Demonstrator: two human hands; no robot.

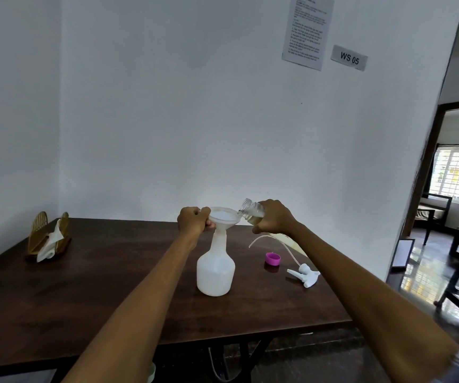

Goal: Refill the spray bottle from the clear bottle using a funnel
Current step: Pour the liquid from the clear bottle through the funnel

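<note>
Two hands were engaged over the dark surface (pixel 112 286). The left hand (pixel 192 221) pinched the funnel (pixel 222 219) rim, the funnel seated in the spray bottle (pixel 215 269) neck. The right hand (pixel 273 215) gripped the clear bottle (pixel 251 210), tilted, mouth at the funnel's edge. Recommended: pour slowly, keep the funnel upright, watch the level. A pink cap (pixel 272 258) and the trigger head (pixel 305 275) lay to the right.

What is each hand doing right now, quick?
Left hand: closed, gripping the rim of the funnel seated in the spray bottle.
Right hand: closed around the clear bottle, tilted toward the funnel.
</note>
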